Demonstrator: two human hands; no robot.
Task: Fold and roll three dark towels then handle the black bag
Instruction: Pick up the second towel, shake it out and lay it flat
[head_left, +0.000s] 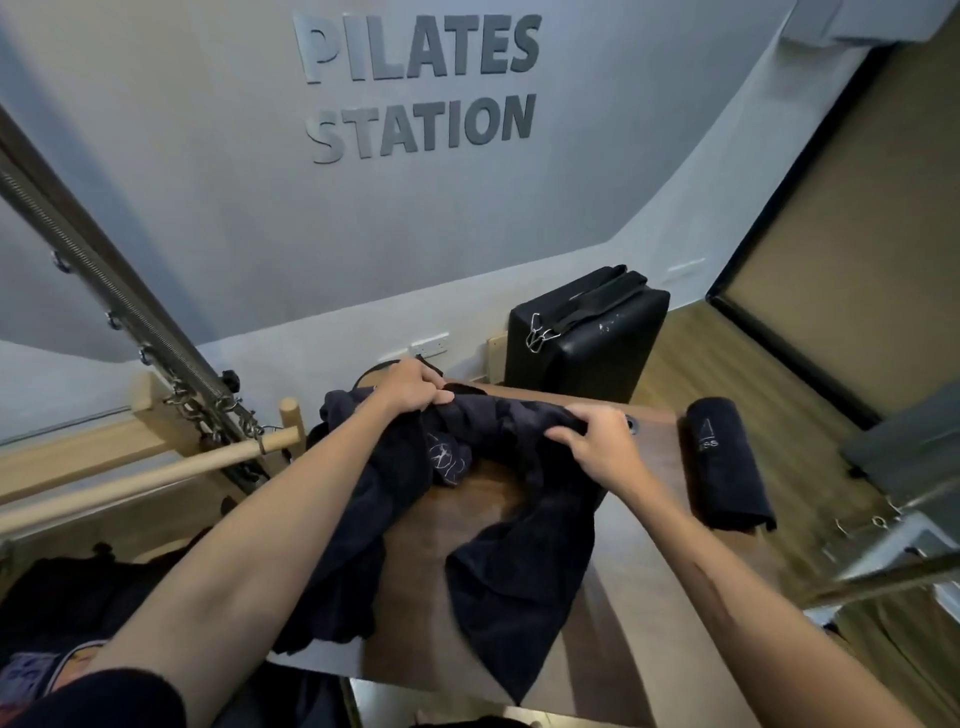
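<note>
A brown wooden worktop (644, 597) carries a crumpled dark towel (498, 561) draped over its left edge and a rolled towel (727, 467) near its right edge.

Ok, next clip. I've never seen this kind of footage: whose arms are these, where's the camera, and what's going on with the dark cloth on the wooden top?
There is only one picture, shot from a wide-angle camera worn on a person's head, looking forward and down, so the two bare arms are the wearer's own. No machine is involved. The left hand and the right hand each have a grip on the far edge of a crumpled dark towel, which sags over the wooden table. To the right on the same table lies a rolled towel, already finished. Behind the table stands a black bag with a strap and metal clips. The wall lettering reads PILATES STATION.
</note>
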